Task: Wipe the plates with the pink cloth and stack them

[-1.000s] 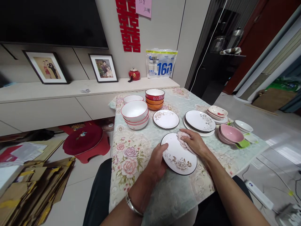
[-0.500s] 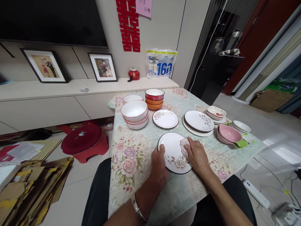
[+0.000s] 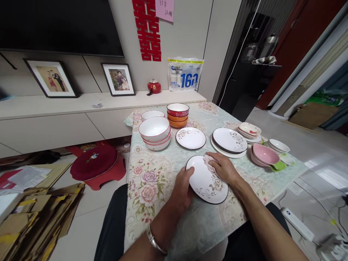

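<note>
Beyond the held plate [image 3: 200,179], bag [image 3: 186,74] printed "160", handwritten note [image 3: 164,9]

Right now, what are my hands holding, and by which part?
Your left hand grips the plate by its left rim, thumb on top; your right hand holds a bunched cloth against the plate's far edge.

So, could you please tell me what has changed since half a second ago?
The right hand has slid the cloth across the plate, from its right side toward the far rim. The plate has turned, bringing its flower pattern farther right. The left hand keeps hold; nothing was let go. The white bowls and stacked plates stayed put.
</note>
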### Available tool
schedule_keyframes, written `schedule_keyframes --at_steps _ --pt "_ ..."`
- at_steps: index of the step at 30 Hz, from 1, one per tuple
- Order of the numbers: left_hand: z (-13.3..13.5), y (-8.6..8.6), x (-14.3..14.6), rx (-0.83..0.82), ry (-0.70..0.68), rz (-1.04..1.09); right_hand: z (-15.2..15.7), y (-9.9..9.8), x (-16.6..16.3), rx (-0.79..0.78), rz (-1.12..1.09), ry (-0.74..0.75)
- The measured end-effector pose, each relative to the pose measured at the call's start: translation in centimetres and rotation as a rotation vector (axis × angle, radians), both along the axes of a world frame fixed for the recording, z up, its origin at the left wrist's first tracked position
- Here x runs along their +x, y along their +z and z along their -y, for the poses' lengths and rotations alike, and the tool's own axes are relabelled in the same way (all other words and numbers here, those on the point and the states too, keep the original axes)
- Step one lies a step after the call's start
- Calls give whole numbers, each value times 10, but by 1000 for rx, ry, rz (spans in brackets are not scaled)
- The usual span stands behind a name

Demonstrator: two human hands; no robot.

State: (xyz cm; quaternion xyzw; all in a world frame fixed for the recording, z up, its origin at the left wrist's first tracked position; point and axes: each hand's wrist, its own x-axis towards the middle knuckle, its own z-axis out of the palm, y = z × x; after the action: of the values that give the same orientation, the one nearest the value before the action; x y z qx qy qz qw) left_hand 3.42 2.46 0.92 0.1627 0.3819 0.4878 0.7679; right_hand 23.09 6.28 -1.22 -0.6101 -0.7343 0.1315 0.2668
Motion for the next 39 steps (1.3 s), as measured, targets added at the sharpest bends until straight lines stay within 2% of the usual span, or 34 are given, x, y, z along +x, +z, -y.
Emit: schedule_keyframes --at_steps 3,6,13,16,19,23,26,29,33,37,39 --pt "1 -3 3 14 33 -69 -7 -1 -4 12 36 13" --pt "2 -5 6 26 114 -82 0 -5 -10 44 98 -38" --pt "6 -3 9 11 177 -77 57 -7 -24 200 309 -183" --pt "6 -3 9 15 183 -76 81 -1 -34 231 316 -165" --pt "6 -6 9 31 174 -62 95 7 -47 220 233 -74" --pt "5 -9 7 58 157 -35 88 15 -58 146 86 54" --pt "6 -8 6 56 145 -13 67 16 -53 127 82 -11" --pt "7 -7 6 36 161 -35 49 14 -43 191 164 -105" --pt "6 -8 6 19 162 -71 55 15 -46 223 223 -132" --pt "3 -12 6 55 179 -96 75 21 -67 136 84 32" --pt "2 -12 6 77 177 -76 73 24 -76 94 18 98"
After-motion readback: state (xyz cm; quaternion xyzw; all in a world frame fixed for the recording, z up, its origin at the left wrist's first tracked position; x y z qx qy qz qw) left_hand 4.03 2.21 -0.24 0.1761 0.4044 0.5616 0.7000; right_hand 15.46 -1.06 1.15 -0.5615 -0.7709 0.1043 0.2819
